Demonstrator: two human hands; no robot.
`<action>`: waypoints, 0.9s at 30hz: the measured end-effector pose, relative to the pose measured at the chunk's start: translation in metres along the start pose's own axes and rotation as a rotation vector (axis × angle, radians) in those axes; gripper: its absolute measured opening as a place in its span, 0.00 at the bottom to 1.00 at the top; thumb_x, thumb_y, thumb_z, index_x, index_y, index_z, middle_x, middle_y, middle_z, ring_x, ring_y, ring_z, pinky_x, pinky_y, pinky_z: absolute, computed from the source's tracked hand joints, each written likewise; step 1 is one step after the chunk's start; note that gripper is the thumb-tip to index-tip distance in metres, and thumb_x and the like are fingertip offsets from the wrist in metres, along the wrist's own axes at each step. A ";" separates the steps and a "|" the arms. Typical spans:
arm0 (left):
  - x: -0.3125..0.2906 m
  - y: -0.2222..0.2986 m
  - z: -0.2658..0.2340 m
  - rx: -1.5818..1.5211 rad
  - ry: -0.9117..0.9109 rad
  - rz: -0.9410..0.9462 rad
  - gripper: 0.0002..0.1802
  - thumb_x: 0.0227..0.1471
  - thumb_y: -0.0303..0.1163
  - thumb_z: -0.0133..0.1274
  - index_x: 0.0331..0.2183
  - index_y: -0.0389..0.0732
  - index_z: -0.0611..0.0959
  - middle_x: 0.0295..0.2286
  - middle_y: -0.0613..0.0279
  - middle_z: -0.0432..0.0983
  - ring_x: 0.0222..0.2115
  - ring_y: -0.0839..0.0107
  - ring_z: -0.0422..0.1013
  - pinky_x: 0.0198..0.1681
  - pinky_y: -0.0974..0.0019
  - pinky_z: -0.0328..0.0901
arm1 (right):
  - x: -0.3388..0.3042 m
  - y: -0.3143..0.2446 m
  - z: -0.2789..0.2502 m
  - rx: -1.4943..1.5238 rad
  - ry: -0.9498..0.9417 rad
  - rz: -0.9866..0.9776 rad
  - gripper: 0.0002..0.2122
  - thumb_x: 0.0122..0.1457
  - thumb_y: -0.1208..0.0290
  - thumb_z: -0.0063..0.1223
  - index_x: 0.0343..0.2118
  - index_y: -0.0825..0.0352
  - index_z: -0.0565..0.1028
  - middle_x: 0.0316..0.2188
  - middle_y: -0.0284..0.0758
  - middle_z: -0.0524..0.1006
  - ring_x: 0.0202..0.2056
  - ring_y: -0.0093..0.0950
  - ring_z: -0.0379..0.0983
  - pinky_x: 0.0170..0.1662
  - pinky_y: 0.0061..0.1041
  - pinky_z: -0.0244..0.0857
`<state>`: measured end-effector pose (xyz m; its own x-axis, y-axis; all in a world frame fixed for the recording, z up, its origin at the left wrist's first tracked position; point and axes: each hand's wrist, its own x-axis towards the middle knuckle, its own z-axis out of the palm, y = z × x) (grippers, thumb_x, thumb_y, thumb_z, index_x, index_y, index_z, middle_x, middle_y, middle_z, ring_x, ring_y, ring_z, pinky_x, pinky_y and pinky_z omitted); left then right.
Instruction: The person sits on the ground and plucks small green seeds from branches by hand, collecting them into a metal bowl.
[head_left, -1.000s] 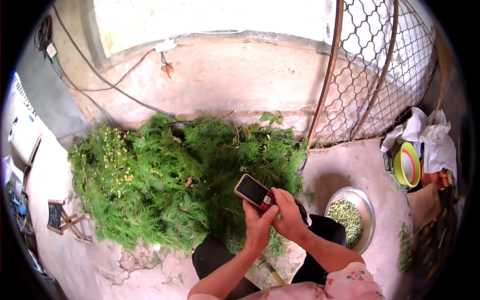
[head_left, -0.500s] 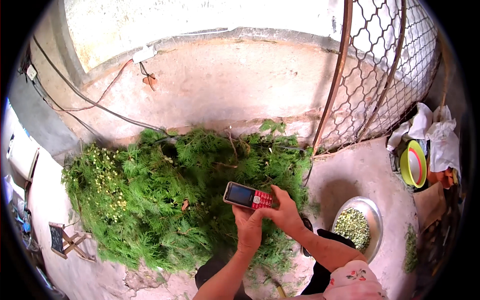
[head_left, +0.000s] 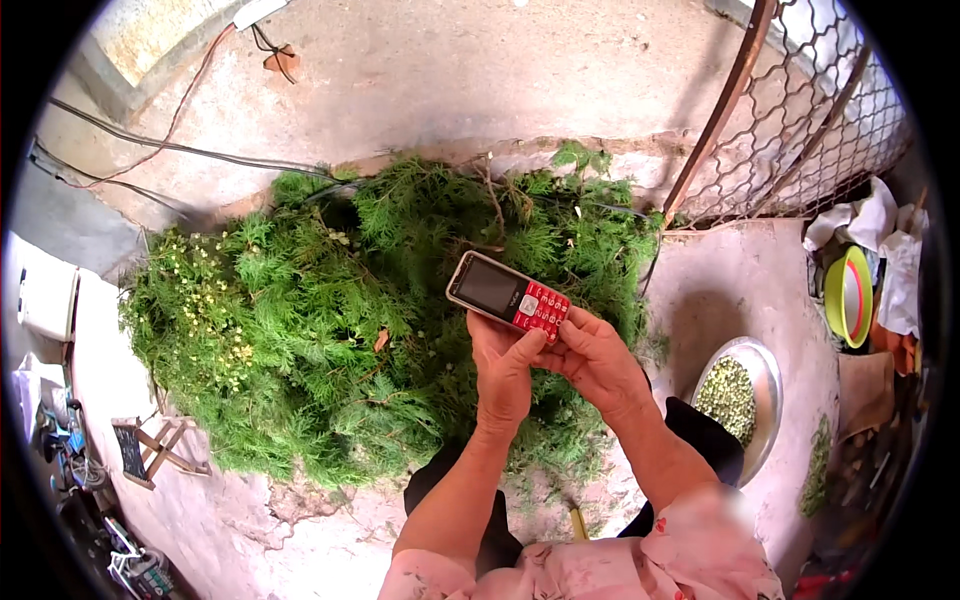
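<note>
A keypad mobile phone [head_left: 490, 288] with a dark screen and red keys lies tilted between my hands, above the greenery. My left hand [head_left: 503, 375] is closed on its near edge from below, the thumb reaching toward the keys. My right hand [head_left: 607, 375] is closed at the keypad end, its fingertips on the lower right corner; some of its fingers are hidden behind the phone and the left thumb. Beneath both hands spreads a large heap of cut green feathery branches [head_left: 310, 350], with small pale yellow cones or seeds on its left part.
At right stands a metal basin [head_left: 768, 415] of small pale green pieces. Beyond it is a yellow-green bowl [head_left: 838, 300] among cloths. A small wooden folding stool [head_left: 165, 447] stands at left. A wire-mesh gate [head_left: 770, 140] and black cables [head_left: 200, 147] run along the wall.
My view has tipped downward, showing more floor and sleeves. The phone's screen has gone from bluish to dark. My right fingers have shifted from the keypad's end to its lower corner.
</note>
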<state>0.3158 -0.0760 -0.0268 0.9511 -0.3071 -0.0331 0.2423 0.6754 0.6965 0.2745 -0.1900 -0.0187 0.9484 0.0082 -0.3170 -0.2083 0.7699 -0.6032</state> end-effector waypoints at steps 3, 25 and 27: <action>0.007 -0.001 -0.003 0.018 -0.011 0.002 0.35 0.39 0.24 0.53 0.49 0.38 0.55 0.42 0.58 0.62 0.43 0.71 0.62 0.47 0.67 0.57 | 0.008 0.002 0.010 -0.055 0.032 -0.066 0.18 0.55 0.75 0.45 0.50 0.70 0.61 0.43 0.37 0.69 0.41 0.28 0.70 0.43 0.27 0.67; 0.008 0.007 -0.003 0.214 0.051 -0.122 0.49 0.42 0.30 0.56 0.56 0.39 0.42 0.50 0.49 0.55 0.50 0.59 0.57 0.49 0.62 0.54 | 0.089 -0.095 0.011 0.009 -0.009 -0.404 0.17 0.52 0.81 0.46 0.47 0.73 0.62 0.41 0.39 0.69 0.43 0.34 0.68 0.48 0.35 0.64; 0.007 0.007 -0.003 0.209 0.041 -0.115 0.49 0.42 0.31 0.56 0.56 0.39 0.41 0.50 0.49 0.55 0.50 0.60 0.58 0.49 0.62 0.55 | 0.099 -0.113 0.017 -0.027 0.012 -0.431 0.13 0.55 0.81 0.41 0.45 0.73 0.62 0.41 0.41 0.69 0.43 0.35 0.68 0.47 0.34 0.66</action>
<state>0.3248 -0.0712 -0.0244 0.9277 -0.3433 -0.1470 0.3085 0.4828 0.8196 0.3958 -0.2649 0.0303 0.9471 -0.3184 -0.0400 0.2003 0.6842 -0.7012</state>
